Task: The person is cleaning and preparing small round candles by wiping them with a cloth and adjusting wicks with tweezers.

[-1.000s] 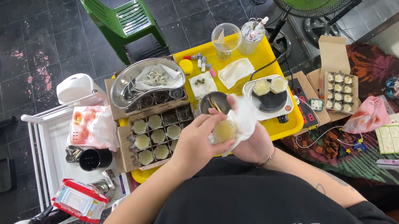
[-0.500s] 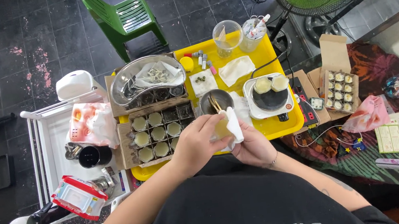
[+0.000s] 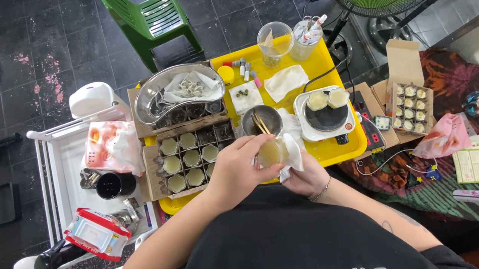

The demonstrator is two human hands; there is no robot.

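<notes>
Below my head camera, item one: yellow tray [image 3: 337,150], spread across the middle, bearing nearly everything listed after.

Item two: green plastic chair [image 3: 149,18], beyond the tray on the dark tiled floor.

Item three: metal kidney dish [image 3: 154,96], at the tray's far left corner, with crumpled paper and small metal bits in it.

Item four: divided cardboard box [image 3: 193,152], just in front of the dish, several compartments filled with small pale-topped jars.

Item five: white hot plate [image 3: 328,117], right part of the tray, two pale filled jars at its far edge.

Item six: small steel bowl [image 3: 262,120], between box and hot plate, wooden sticks leaning inside.

Item seven: my left hand [image 3: 240,167], fingers curled shut around a small glass jar [image 3: 270,152] of pale yellowish fill, held over the tray's near edge, just in front of the bowl.

Item eight: my right hand [image 3: 307,175], closed on a white cloth [image 3: 291,152] pressed against the jar's right side.
</notes>
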